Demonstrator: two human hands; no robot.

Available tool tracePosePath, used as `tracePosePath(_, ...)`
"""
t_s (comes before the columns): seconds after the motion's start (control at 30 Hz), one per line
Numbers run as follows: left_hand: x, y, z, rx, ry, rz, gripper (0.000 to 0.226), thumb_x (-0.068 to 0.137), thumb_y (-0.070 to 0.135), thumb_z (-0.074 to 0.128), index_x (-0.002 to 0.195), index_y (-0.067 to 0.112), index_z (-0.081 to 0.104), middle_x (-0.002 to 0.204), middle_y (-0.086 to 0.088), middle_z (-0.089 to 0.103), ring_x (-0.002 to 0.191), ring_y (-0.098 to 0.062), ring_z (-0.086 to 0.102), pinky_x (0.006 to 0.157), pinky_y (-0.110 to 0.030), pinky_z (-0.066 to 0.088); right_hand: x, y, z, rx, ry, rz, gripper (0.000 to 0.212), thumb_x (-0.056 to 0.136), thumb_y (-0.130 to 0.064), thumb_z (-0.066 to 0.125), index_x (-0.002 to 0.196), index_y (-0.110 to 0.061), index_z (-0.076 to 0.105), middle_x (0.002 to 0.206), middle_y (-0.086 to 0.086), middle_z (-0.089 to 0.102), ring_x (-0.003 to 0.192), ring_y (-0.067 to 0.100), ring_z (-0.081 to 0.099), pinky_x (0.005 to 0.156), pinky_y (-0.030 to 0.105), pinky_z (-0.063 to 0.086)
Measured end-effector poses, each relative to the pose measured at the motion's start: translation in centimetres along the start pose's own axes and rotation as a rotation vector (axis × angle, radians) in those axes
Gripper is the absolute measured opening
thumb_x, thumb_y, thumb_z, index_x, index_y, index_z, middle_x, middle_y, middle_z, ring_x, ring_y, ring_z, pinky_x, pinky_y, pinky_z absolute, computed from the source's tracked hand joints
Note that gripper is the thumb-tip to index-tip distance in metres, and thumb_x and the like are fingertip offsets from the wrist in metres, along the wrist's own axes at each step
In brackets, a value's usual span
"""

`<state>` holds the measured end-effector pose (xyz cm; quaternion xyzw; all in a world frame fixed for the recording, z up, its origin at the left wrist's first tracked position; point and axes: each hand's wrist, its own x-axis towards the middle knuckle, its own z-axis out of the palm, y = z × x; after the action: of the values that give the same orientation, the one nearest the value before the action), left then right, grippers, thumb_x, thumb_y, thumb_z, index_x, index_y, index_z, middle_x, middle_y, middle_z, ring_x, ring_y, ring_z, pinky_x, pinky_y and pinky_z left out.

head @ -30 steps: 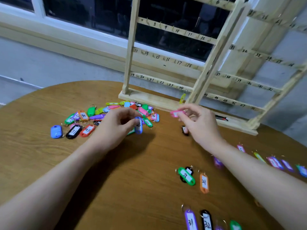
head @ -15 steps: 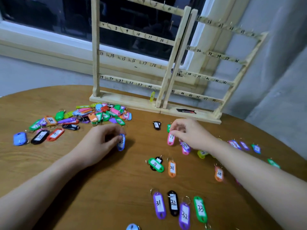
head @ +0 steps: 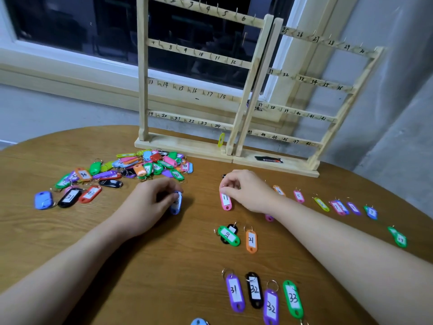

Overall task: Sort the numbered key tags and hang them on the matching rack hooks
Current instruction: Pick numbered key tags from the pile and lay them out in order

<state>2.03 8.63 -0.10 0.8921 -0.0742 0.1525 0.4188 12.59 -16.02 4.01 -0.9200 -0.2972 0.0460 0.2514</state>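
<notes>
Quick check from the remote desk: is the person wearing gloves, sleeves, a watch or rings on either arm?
None visible. The left hand and right hand are bare, with no gloves, and both forearms are uncovered up to the frame edge. No sleeves, watch, bracelet or rings show, and no markings or cables on either arm.

I'm looking at a plain indoor room, likely a home: a round wooden counter point(head: 70, 242) beneath my hands, a dark night window point(head: 93, 26) beyond them, bare grey walls point(head: 398, 66).
</notes>
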Motion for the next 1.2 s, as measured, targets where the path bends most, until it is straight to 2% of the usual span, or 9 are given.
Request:
tracePosePath(0.13,0.1,0.1,0.0,-0.008,-0.001,-0.012,0.017,0.097,0.015,0.065,0.094,0.031,0.068,0.089,0.016,0.069,0.088,0.003,0.063,0.073,-0.006,0.042,0.3,0.1,0.7,-0.011,0.006,0.022,0.008,0.097,-0.028,0.066,0.091,-0.026,0.072,0.090,-0.003,0.056,0.079,0.008,0.047,0.071,0.024,0.037)
tracePosePath(0.27,0.0,-0.1,-0.1,-0.005,-0.021,-0.027,0.018,0.097,0.016,0.065,0.094,0.034,0.067,0.089,0.017,0.069,0.089,0.004,0.063,0.073,-0.006,0.043,0.4,0.3,0.9,0.005,-0.001,0.061,0.010,0.099,-0.029,0.065,0.091,-0.028,0.070,0.082,-0.003,0.061,0.076,0.009,0.050,0.069,0.027,0.039)
tracePosePath(0.37,0.0,-0.1,-0.2,-0.014,-0.047,-0.055,0.015,0.096,0.019,0.067,0.092,0.034,0.068,0.090,0.016,0.071,0.090,0.003,0.065,0.076,-0.012,0.045,0.3,0.1,0.9,-0.113,-0.009,0.045,0.011,0.099,-0.032,0.063,0.095,-0.026,0.070,0.085,-0.004,0.063,0.083,0.011,0.054,0.072,0.031,0.046)
tracePosePath(0.53,0.0,0.1,-0.3,-0.026,-0.057,-0.085,0.010,0.093,0.021,0.071,0.091,0.031,0.070,0.088,0.015,0.073,0.088,0.004,0.066,0.078,-0.015,0.046,-0.5,-0.3,0.6,-0.301,0.009,0.043,0.021,0.100,-0.040,0.059,0.103,-0.022,0.070,0.086,-0.010,0.060,0.088,0.012,0.056,0.069,0.030,0.044)
tracePosePath(0.73,-1.1,0.2,-0.7,0.047,-0.051,-0.018,0.011,0.092,0.022,0.072,0.089,0.031,0.068,0.084,0.015,0.071,0.084,0.000,0.065,0.074,-0.018,0.045,-3.2,-0.1,-2.3,-0.304,0.112,0.083,0.025,0.102,-0.043,0.054,0.098,-0.025,0.070,0.085,-0.010,0.064,0.080,0.010,0.059,0.064,0.031,0.045)
tracePosePath(0.9,-2.2,2.2,-0.7,0.086,-0.020,0.074,0.011,0.093,0.020,0.070,0.089,0.030,0.068,0.082,0.016,0.067,0.074,-0.006,0.059,0.063,-0.017,0.043,-7.8,1.6,-6.3,-0.258,0.199,0.093,0.027,0.099,-0.037,0.058,0.080,-0.022,0.070,0.073,-0.008,0.065,0.071,0.014,0.060,0.066,0.037,0.049)
tracePosePath(1.0,-1.5,5.3,0.8,-0.012,-0.017,0.103,0.008,0.093,0.020,0.070,0.087,0.024,0.068,0.074,0.009,0.067,0.065,-0.005,0.055,0.059,-0.017,0.041,-10.7,3.2,-8.3,-0.210,0.278,0.120,0.029,0.098,-0.031,0.062,0.073,-0.018,0.070,0.066,-0.004,0.065,0.065,0.014,0.057,0.064,0.034,0.045)
tracePosePath(1.07,-1.0,7.9,2.8,-0.060,-0.092,0.122,0.006,0.093,0.019,0.071,0.088,0.022,0.068,0.072,0.011,0.068,0.064,-0.003,0.056,0.060,-0.015,0.042,-12.4,4.4,-9.1,-0.192,0.319,0.155,0.029,0.097,-0.028,0.064,0.070,-0.019,0.070,0.066,-0.003,0.066,0.064,0.013,0.056,0.062,0.030,0.041)
tracePosePath(1.2,0.1,11.9,8.3,0.011,-0.248,0.219,0.006,0.092,0.020,0.072,0.090,0.024,0.068,0.079,0.008,0.071,0.073,-0.005,0.061,0.065,-0.014,0.041,-15.1,6.5,-9.7,-0.198,0.330,0.241,0.027,0.097,-0.028,0.063,0.075,-0.017,0.074,0.071,-0.001,0.070,0.074,0.017,0.060,0.059,0.012,0.034)
